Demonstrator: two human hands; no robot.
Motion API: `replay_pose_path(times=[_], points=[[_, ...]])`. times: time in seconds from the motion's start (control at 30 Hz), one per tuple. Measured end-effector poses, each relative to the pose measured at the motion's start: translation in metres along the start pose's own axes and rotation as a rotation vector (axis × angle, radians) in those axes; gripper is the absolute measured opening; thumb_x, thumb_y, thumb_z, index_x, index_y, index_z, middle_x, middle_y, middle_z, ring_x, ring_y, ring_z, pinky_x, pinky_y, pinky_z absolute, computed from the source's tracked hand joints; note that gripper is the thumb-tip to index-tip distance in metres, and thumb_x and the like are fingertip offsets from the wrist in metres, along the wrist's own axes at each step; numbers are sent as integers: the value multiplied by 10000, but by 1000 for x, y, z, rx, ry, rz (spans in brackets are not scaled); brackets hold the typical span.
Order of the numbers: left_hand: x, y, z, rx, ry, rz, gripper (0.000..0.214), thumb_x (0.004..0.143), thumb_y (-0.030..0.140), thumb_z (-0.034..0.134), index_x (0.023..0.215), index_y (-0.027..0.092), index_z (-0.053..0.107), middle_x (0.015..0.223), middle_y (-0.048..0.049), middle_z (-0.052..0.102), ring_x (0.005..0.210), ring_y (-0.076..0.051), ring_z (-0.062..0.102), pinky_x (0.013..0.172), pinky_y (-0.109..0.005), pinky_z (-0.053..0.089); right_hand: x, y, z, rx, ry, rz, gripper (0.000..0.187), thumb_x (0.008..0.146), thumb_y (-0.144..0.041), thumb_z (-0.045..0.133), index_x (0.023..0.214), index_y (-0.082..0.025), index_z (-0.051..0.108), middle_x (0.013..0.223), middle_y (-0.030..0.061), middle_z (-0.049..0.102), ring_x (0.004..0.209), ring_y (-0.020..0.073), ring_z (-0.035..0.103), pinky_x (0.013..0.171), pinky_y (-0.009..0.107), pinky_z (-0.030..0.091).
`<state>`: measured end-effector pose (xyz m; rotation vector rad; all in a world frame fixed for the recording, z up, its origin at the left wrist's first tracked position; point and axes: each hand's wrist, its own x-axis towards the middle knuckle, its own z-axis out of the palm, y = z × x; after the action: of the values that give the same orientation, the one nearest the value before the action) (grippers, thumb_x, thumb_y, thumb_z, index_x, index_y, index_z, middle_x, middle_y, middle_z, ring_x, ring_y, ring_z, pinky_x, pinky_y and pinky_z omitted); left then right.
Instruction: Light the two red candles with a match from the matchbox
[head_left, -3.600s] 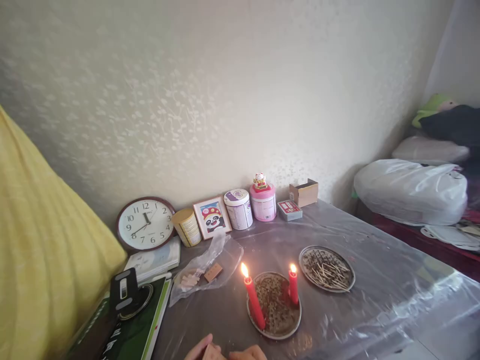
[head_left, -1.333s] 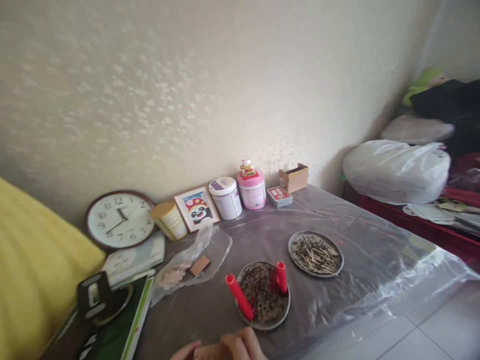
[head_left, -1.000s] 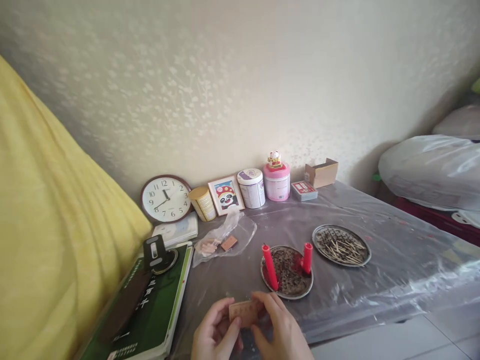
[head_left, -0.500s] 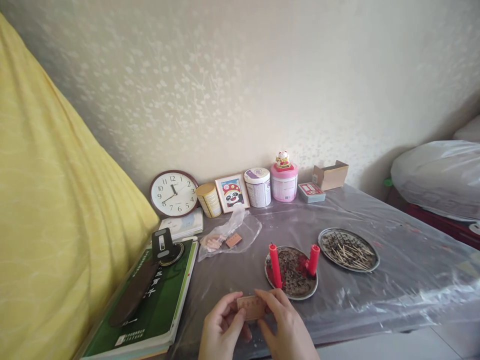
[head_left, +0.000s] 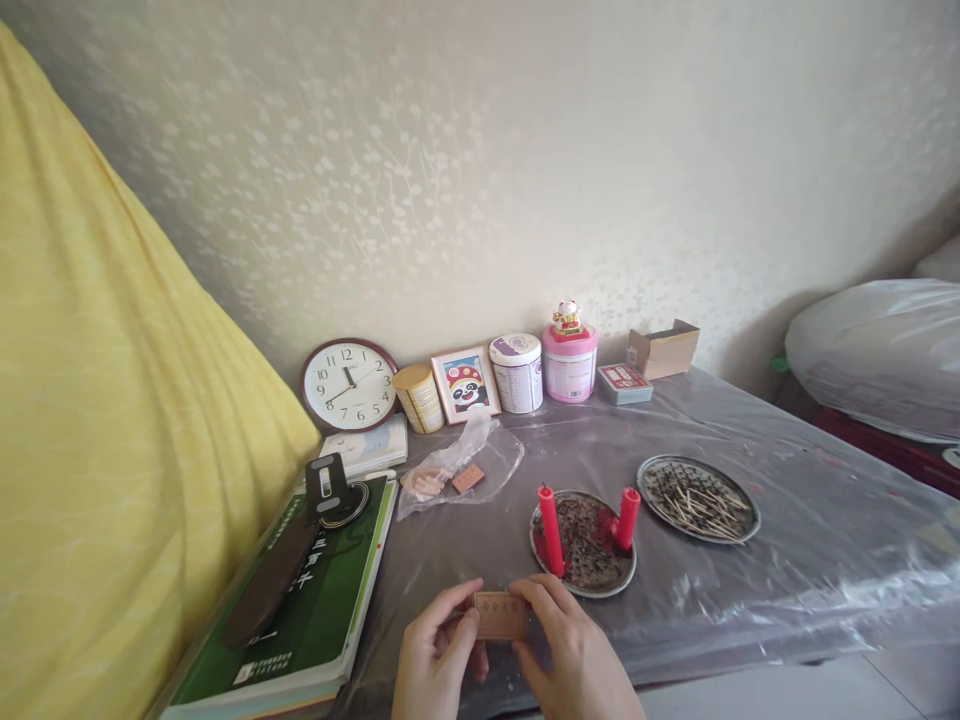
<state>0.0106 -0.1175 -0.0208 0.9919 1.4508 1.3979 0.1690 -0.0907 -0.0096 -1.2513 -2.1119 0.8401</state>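
Note:
Both my hands hold a small brown matchbox (head_left: pixel 500 614) over the near edge of the table. My left hand (head_left: pixel 437 655) grips its left end and my right hand (head_left: pixel 570 650) pinches its right end. Just beyond stands a round metal plate (head_left: pixel 583 584) with two red candles (head_left: pixel 550 531), neither burning. A second metal plate (head_left: pixel 699 530) to the right is full of used matches.
The table (head_left: pixel 787 560) is covered in clear plastic. A green book (head_left: pixel 300 620) with a phone stand lies at left beside yellow fabric (head_left: pixel 112 450). A plastic bag (head_left: pixel 457 470), a clock (head_left: pixel 349 383), tins and a framed picture line the wall. A white bundle (head_left: pixel 870 350) lies at right.
The two candle flames seen earlier are out. My hands have come up into view with the matchbox and hold it steady. The view swung left and down.

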Motion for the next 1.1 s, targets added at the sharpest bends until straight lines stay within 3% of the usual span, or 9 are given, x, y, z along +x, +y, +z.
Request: replay_pose_path(times=[0.47, 1.1], points=[[0, 0, 0, 6, 12, 7, 363, 657, 498, 702, 786, 159, 710, 438, -9, 597, 396, -166, 525, 424, -273, 421, 1, 7, 1, -20, 59, -60, 444, 715, -1, 487, 1118, -171, 563, 1098, 83, 600, 981, 208, 626, 851, 322, 510], [0, 7, 1, 28, 34, -10, 261, 649, 436, 694, 673, 180, 651, 417, 5, 572, 364, -159, 502, 395, -274, 396, -2, 2, -3, 13, 17, -71, 448, 677, 16, 490, 1072, -185, 555, 1071, 64, 588, 964, 193, 616, 853, 305, 492]])
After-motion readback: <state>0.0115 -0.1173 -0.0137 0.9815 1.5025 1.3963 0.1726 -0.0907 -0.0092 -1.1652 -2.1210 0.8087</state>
